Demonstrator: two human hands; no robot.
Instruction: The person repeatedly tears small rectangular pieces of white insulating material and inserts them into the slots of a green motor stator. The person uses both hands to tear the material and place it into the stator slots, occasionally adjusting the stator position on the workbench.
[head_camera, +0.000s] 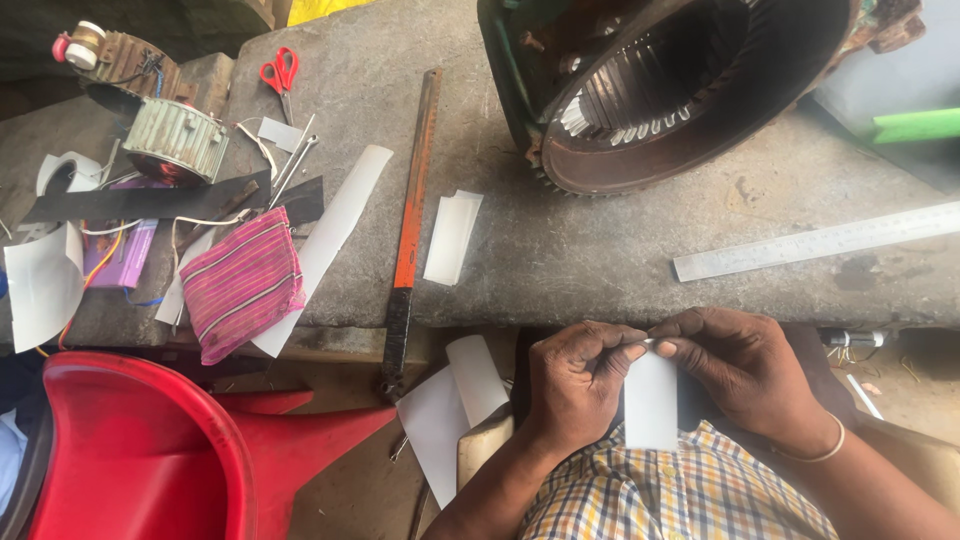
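A: What could go wrong here?

B: The white paper strip (651, 410) is pinched only along its top edge, so most of it hangs free below the near edge of the stone bench (600, 260), over the checked shirt (690, 495). I judge an uneven pull between the 2 hands could crease or tear it at that edge, and a loosened pinch would let it slide off the lap.

A: How are the hands set?

B: The left hand (575, 385) is closed almost to a fist, thumb and forefinger nipping the strip's top left corner. The right hand (745, 375) is curled too, its fingertips (668, 348) closed on the top right corner. No gap shows at either pinch.

A: Anything close enough to snag?

B: Loose white sheets (455, 410) lie just beside the left wrist. The steel ruler (820, 240) lies toward the bench's right end, and the motor stator (690, 80) sits at its far edge, well apart.
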